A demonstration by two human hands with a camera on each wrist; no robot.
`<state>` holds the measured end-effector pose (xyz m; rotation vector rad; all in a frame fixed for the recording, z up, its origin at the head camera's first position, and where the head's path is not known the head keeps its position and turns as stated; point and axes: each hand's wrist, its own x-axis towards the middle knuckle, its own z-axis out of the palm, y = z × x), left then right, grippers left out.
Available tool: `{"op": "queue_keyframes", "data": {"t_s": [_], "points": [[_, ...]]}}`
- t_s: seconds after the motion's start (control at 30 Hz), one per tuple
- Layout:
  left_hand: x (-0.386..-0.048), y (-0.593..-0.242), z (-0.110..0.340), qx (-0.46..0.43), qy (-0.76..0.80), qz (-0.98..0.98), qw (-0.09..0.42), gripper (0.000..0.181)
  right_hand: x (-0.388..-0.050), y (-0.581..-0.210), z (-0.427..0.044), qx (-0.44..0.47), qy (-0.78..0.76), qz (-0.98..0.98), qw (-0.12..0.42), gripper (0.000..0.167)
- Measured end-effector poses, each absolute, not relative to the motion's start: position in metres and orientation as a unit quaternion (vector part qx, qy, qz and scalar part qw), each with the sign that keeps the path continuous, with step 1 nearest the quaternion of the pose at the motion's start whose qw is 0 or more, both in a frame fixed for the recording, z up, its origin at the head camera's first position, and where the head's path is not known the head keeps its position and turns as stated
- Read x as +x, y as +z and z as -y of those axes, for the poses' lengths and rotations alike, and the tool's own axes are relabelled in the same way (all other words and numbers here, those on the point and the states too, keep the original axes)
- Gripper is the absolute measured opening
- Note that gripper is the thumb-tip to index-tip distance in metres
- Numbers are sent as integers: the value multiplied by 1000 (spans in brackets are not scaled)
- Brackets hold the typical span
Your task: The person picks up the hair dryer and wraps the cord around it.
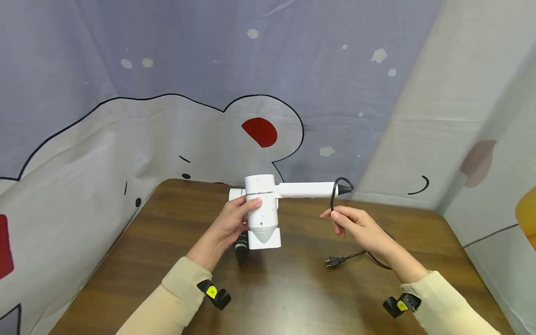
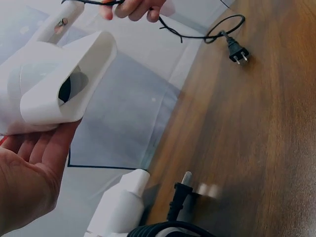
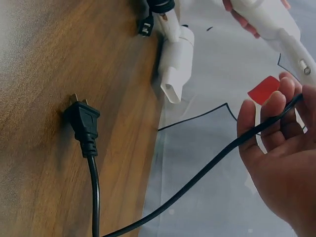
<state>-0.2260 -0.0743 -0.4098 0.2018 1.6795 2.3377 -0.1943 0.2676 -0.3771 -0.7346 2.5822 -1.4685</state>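
1. While the left hand (image 1: 228,225) is gripping the white hair dryer (image 1: 263,209) mid-frame in the head view, the right hand (image 1: 358,225) is pinching its cord (image 1: 333,197), right of centre.
2. The left wrist view is showing, at bottom, a second dryer (image 2: 118,206), which the head view is mostly hiding.
3. The table (image 1: 293,298) is ending at its far edge across mid-frame; its wood is stretching between the sleeves (image 1: 171,295), lower middle.

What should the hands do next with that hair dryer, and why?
Perhaps wind the black cord round the handle: the left hand holds the hair dryer, the right hand holds the cord nearby, and the plug end is loose.
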Motion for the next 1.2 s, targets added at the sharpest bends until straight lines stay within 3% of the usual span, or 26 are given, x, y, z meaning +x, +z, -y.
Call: {"op": "queue_keyframes", "data": {"t_s": [0.17, 0.43, 0.73, 1.2], "points": [[-225, -408, 75, 91, 803, -572, 139, 44, -199, -379, -279, -238, -486, -839, 56, 33], [-226, -411, 78, 131, 779, -588, 171, 43, -211, -370, -304, -246, -502, -813, 165, 28], [-231, -414, 84, 177, 739, -626, 176, 53, -216, -339, -313, -253, -442, -829, 232, 29], [-233, -412, 85, 179, 703, -666, 172, 46, -225, -307, -293, -246, -358, -885, 169, 36]]}}
